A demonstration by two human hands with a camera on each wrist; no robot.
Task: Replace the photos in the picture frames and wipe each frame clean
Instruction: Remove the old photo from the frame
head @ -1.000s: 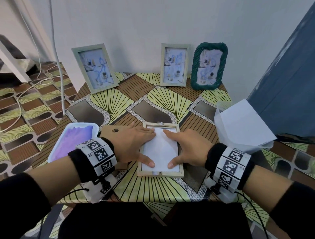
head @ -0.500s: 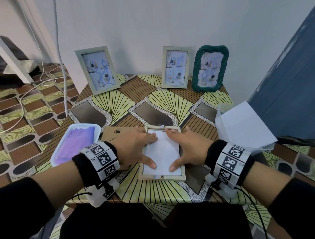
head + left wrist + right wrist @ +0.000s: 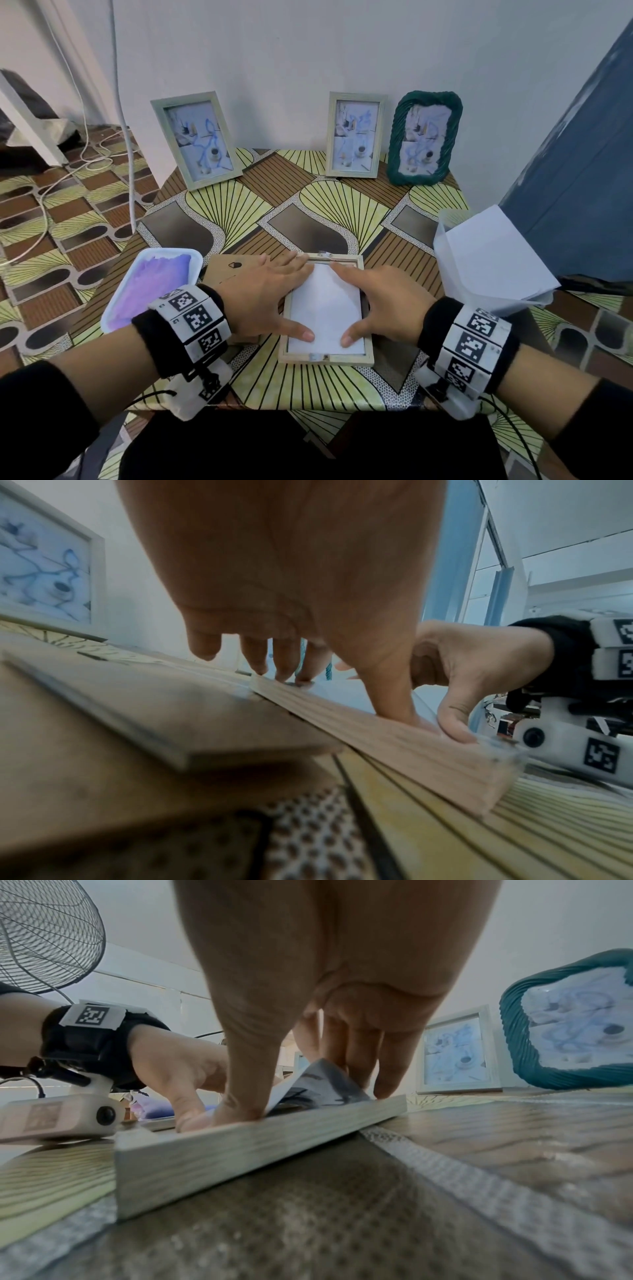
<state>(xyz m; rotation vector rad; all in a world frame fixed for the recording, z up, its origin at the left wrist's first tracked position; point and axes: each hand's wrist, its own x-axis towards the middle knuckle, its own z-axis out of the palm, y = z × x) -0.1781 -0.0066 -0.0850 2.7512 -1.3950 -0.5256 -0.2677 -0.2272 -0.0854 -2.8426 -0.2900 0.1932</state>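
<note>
A light wooden frame [image 3: 325,359] lies face down at the table's near middle, with a white photo back [image 3: 325,308] in its opening. My left hand [image 3: 274,298] presses the photo's left side with straight fingers and its thumb near the bottom edge. On the right side, my right hand [image 3: 373,301] presses it the same way. In the right wrist view the photo's right edge [image 3: 318,1088] curls up above the frame [image 3: 257,1145] between my thumb and fingers. A brown backing board [image 3: 229,270] lies under my left hand.
A white tray [image 3: 116,308] with a purple cloth sits at the near left. Two pale frames [image 3: 195,140] [image 3: 354,137] and a green twisted frame [image 3: 424,137] stand at the back. A white plastic bag [image 3: 486,260] is at the right edge; cables lie on the floor left.
Both hands stay on the photo. Their index fingers have slid a little toward the frame's far edge.
</note>
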